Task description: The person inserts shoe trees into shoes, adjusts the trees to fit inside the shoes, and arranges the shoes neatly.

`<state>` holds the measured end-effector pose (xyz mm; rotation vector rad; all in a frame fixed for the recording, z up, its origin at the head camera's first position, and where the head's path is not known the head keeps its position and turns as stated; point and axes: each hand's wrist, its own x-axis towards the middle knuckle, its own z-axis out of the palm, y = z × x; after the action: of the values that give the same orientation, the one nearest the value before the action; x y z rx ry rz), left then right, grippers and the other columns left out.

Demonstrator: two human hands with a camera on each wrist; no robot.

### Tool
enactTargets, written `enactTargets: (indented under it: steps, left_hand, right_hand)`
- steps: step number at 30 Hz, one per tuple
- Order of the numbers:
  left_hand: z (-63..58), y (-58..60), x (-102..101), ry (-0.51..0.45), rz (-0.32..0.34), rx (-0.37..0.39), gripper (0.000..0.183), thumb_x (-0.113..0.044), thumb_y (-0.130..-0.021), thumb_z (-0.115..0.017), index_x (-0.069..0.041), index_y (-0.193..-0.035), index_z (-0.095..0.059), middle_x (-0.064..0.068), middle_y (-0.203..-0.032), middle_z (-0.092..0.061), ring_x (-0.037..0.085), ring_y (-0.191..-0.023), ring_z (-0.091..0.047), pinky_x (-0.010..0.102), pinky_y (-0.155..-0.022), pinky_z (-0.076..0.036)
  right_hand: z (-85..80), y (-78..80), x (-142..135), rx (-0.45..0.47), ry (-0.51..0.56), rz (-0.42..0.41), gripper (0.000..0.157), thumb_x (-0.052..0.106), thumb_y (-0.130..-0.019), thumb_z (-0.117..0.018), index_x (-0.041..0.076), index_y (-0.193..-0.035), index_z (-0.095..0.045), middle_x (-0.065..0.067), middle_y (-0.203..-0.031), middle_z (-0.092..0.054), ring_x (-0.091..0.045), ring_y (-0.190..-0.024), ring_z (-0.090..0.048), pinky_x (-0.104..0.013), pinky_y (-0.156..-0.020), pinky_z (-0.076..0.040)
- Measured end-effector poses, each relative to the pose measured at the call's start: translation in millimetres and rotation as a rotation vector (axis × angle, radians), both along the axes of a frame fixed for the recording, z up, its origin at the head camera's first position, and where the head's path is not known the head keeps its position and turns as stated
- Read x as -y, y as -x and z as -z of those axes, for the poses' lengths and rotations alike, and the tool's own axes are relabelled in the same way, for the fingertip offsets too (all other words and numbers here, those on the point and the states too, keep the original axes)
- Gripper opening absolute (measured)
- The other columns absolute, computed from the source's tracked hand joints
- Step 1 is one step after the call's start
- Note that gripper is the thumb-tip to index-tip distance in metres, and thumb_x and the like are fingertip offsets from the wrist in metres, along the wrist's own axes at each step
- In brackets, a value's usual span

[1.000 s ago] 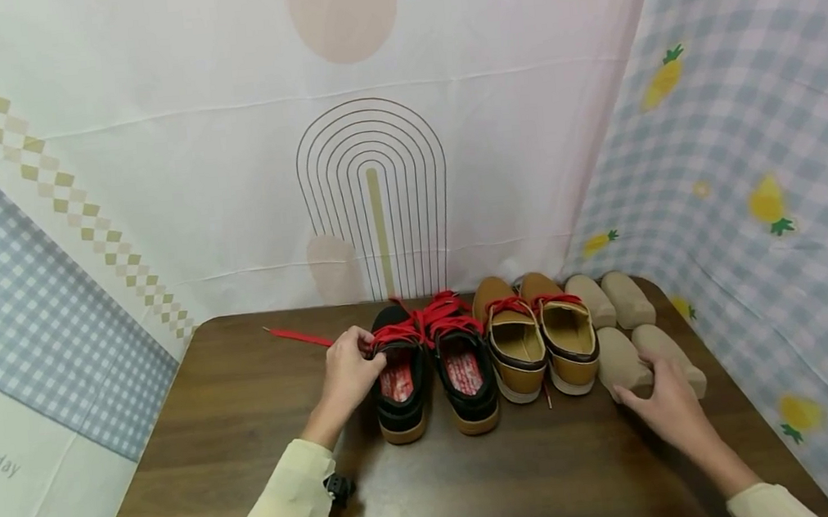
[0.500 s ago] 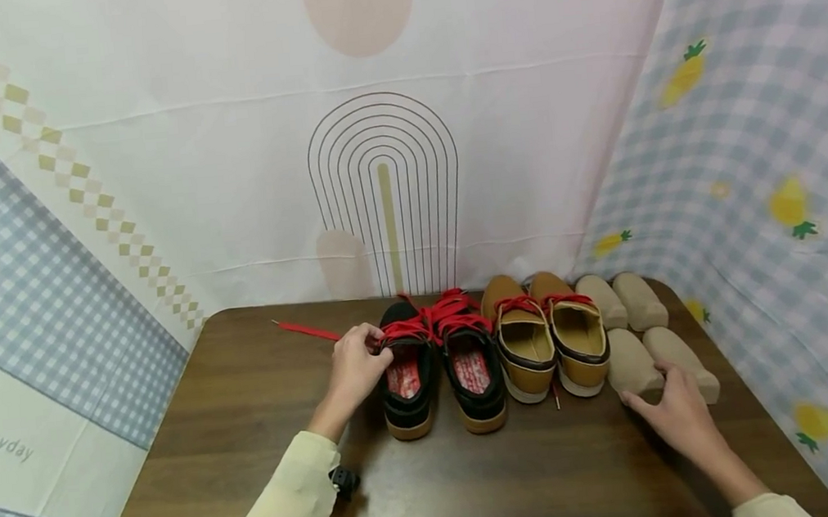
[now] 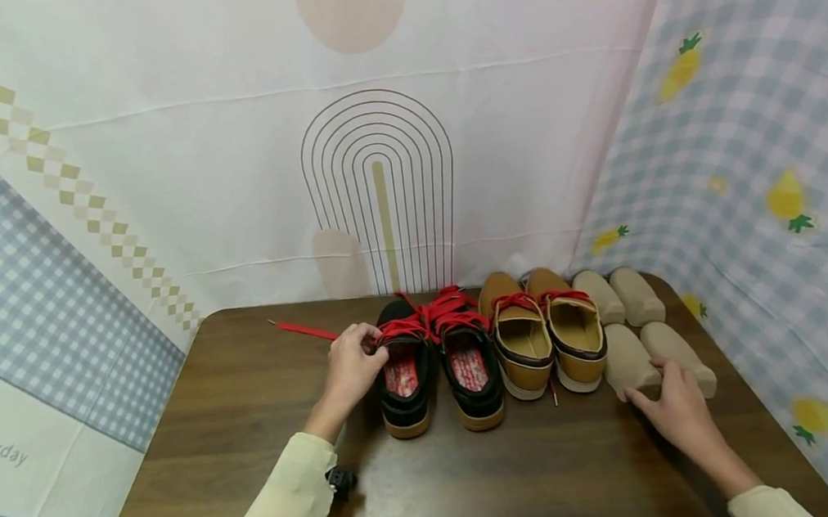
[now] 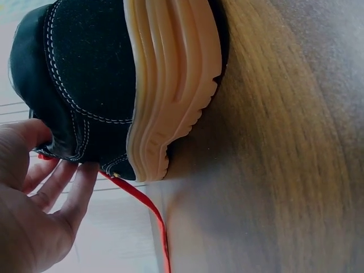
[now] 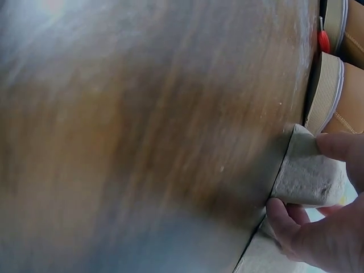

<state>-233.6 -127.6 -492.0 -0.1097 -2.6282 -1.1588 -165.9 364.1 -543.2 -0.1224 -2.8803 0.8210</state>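
A pair of black shoes with red laces stands at the middle of the table. My left hand [image 3: 348,369] pinches the side of the left black shoe [image 3: 407,415] near its collar. In the left wrist view, the thumb is at the collar of this black shoe [image 4: 94,71] and the fingers lie along its side; some fingertips are hidden. Over on the right, my right hand [image 3: 682,411] grips the heel end of a beige shoe-shaped insert [image 3: 624,355]. The right wrist view has thumb and fingers on opposite sides of that insert [image 5: 310,176]. A second insert [image 3: 677,354] lies beside it.
Tan shoes [image 3: 528,376] with red laces stand between the black pair and the inserts. Two more beige inserts [image 3: 637,296] lie behind. A loose red lace [image 3: 305,330] trails left across the wooden table [image 3: 249,404]. Patterned cloth [image 3: 254,207] hangs behind and alongside.
The head view shifts slightly. Both hands keep their places on the black shoe and the beige insert, and the shoes have not moved on the table.
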Motion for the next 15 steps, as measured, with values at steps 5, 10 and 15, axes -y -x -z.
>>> enactTargets:
  steps: [5, 10, 15]
  left_hand:
    - [2.2, 0.7, 2.1, -0.034, 0.001, 0.006, 0.016, -0.006, -0.082, -0.077, -0.009, -0.096, -0.073, 0.005, -0.092, -0.068, 0.020, -0.081, -0.064, 0.038, -0.075, -0.053]
    - [5.1, 1.8, 3.4, -0.100, 0.001, 0.029, 0.015, -0.005, -0.081, -0.078, -0.010, -0.095, -0.074, 0.005, -0.091, -0.068, 0.017, -0.080, -0.064, 0.031, -0.072, -0.053]
    - [7.0, 3.2, 3.8, -0.144, -0.004, 0.030, 0.014, -0.005, -0.080, -0.079, -0.009, -0.093, -0.074, 0.005, -0.090, -0.067, 0.016, -0.079, -0.063, 0.028, -0.070, -0.052]
  right_hand:
    - [2.5, 2.1, -0.1, -0.029, 0.024, 0.016, 0.068, 0.013, -0.089, -0.077, -0.020, -0.136, -0.040, -0.049, -0.130, -0.043, -0.064, -0.115, -0.045, -0.072, -0.089, -0.042]
    - [4.2, 2.9, 1.0, -0.023, 0.065, 0.047, 0.066, 0.013, -0.089, -0.076, -0.018, -0.136, -0.042, -0.051, -0.131, -0.042, -0.065, -0.118, -0.045, -0.071, -0.091, -0.042]
    - [4.2, 1.5, 3.6, 0.025, 0.093, 0.095, 0.065, 0.018, -0.093, -0.072, -0.013, -0.140, -0.038, -0.053, -0.136, -0.033, -0.066, -0.122, -0.037, -0.073, -0.093, -0.039]
